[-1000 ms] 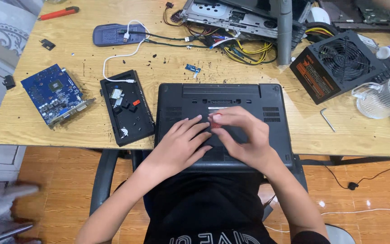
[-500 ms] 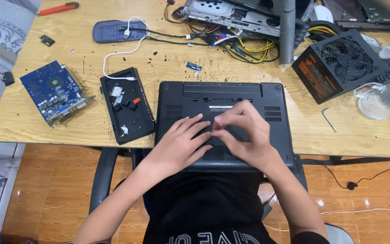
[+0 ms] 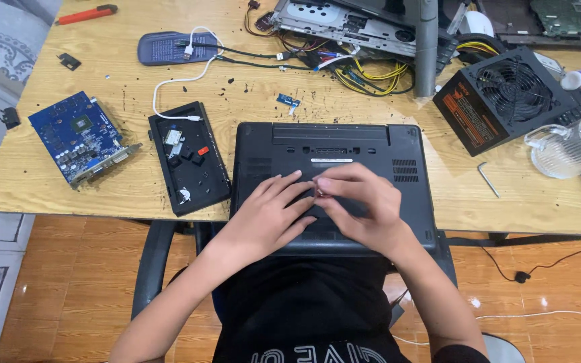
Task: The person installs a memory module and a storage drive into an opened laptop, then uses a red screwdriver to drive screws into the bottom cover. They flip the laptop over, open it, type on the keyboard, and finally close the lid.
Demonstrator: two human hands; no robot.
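Both hands rest on the upturned black plastic laptop (image 3: 334, 181) at the near edge of the wooden table (image 3: 250, 101). The left hand (image 3: 267, 215) lies flat, fingers spread; the right hand (image 3: 364, 208) curls, fingertips pinched on its underside. The laptop's long axis runs left-right.

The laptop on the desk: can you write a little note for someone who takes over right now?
Left hand: flat on the upturned black laptop, fingers spread.
Right hand: fingertips pinched at the middle of the laptop's underside; whether they hold something is hidden.
Black tray with small loose parts lies left of the laptop; blue circuit board further left.
Done: laptop lies bottom up.
Left: bottom cover is not off yet.
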